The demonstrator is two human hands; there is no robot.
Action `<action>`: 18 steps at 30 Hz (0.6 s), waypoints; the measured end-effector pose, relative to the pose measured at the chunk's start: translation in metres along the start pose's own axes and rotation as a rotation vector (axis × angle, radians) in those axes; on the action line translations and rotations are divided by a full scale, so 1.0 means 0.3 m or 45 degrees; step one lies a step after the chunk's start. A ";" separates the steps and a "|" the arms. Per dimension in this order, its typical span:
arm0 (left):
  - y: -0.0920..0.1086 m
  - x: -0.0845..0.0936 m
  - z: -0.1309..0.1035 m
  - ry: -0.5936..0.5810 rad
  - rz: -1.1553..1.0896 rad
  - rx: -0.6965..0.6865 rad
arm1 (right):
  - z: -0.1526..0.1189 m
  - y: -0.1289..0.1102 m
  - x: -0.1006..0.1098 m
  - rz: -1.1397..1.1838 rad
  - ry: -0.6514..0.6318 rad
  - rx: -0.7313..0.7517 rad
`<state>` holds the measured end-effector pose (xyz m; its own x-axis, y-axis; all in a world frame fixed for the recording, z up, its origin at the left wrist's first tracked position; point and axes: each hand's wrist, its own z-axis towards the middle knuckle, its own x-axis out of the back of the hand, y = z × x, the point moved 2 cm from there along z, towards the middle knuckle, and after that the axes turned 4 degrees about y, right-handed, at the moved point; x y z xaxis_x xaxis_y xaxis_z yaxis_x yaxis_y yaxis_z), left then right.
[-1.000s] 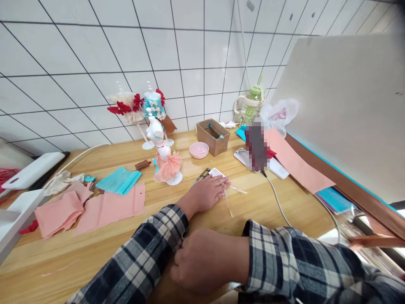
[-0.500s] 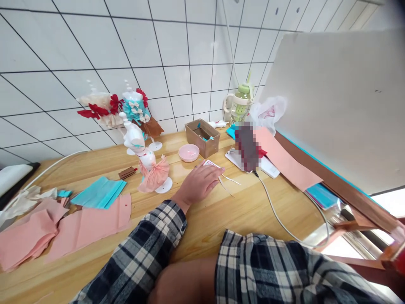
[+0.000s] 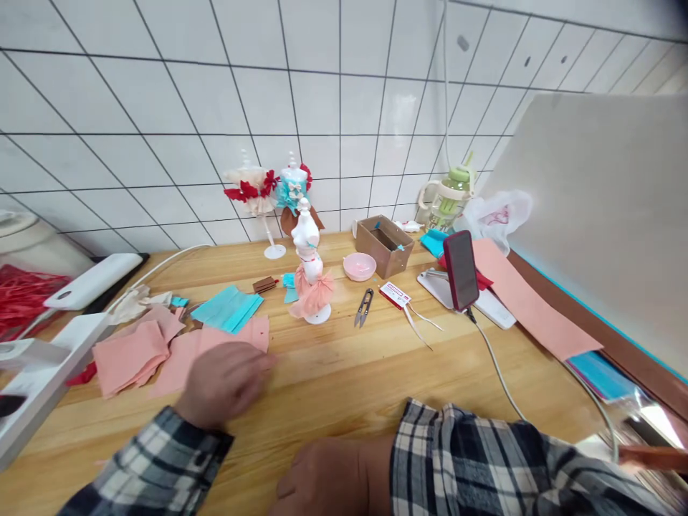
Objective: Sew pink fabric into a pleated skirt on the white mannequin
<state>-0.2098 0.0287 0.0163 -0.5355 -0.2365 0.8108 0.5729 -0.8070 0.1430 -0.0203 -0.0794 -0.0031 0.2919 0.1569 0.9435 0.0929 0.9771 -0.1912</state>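
Pink sheet (image 3: 188, 352) lies flat on the wooden table (image 3: 333, 390), at the left side of the work area. Its upper part is covered by a blue sheet (image 3: 228, 308), and its near edge is partly hidden behind the left hand (image 3: 228, 383). Motion blur softens the left fingertips; the fingers appear curled inward, but whether they grip anything cannot be told. The right hand (image 3: 327, 479) is cut off by the lower border; its fingers appear bent, and their full closure and contents cannot be verified. Relative to the left fingers, the pink sheet extends behind and to the left, with its right end just beyond the knuckles; contact between hand and sheet cannot be confirmed. The right hand is well apart from the sheet, nearer the table's front edge. Compared with the frame of half a second ago, the left hand has moved from the red-and-white card (image 3: 395, 294) to the pink sheet. The card is now uncovered, with its white ties (image 3: 419, 328) trailing toward the front, and the thread snips (image 3: 364, 308) are exposed to its left, near the pink bowl (image 3: 360, 266).
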 end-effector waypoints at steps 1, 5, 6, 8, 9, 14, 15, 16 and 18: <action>-0.058 0.045 -0.021 0.037 0.113 0.156 | 0.009 0.001 -0.008 -0.008 0.078 0.069; -0.170 0.129 -0.035 -0.116 0.246 0.466 | 0.048 0.049 -0.010 -0.080 0.294 -0.009; -0.167 0.120 -0.030 -0.245 0.220 0.491 | 0.053 0.066 -0.005 -0.102 0.309 -0.047; -0.145 0.092 -0.021 -0.384 0.253 0.566 | 0.050 0.101 0.009 -0.150 0.325 -0.116; -0.132 0.075 -0.019 -0.426 0.280 0.591 | 0.042 0.117 0.016 -0.167 0.328 -0.149; -0.114 0.053 -0.035 -0.351 0.207 0.730 | -0.022 0.189 0.043 -0.128 0.320 -0.427; -0.121 0.059 -0.044 -0.326 0.175 0.790 | -0.032 0.201 0.048 -0.113 0.309 -0.497; -0.130 0.065 -0.053 -0.314 0.143 0.853 | -0.041 0.213 0.053 -0.100 0.292 -0.556; -0.146 0.071 -0.070 -0.304 0.068 0.958 | -0.052 0.232 0.062 -0.079 0.246 -0.638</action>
<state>-0.2594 0.0477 0.0154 -0.3965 -0.0733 0.9151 0.9055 -0.1950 0.3768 0.0063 -0.0107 -0.0030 0.4367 0.0260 0.8992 0.5445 0.7880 -0.2872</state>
